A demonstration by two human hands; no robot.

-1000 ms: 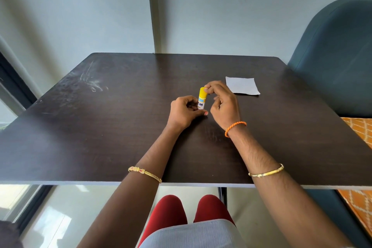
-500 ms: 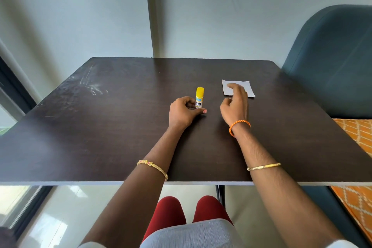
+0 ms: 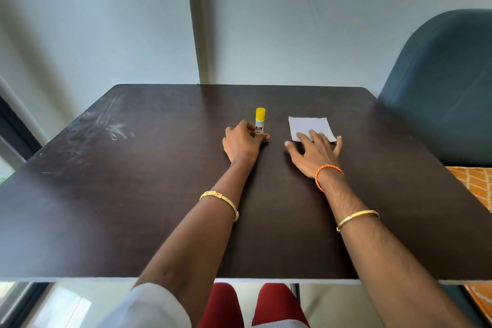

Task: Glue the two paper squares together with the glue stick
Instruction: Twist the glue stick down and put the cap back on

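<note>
A glue stick (image 3: 259,122) with a yellow cap stands upright on the dark table (image 3: 159,194), cap on. My left hand (image 3: 241,142) grips its lower body between thumb and fingers. To the right lies a white paper square (image 3: 308,126), flat on the table; only one sheet can be told apart. My right hand (image 3: 315,152) lies flat with spread fingers, its fingertips resting on the paper's near edge.
A blue-green upholstered chair (image 3: 447,88) stands at the table's right side, with an orange patterned cushion (image 3: 474,181) below it. A grey wall rises right behind the far table edge. My red-clad knees (image 3: 253,306) show under the near edge.
My right hand let go of the glue stick's cap, moved right and spread flat onto the paper's near edge. My left hand kept holding the upright glue stick.
</note>
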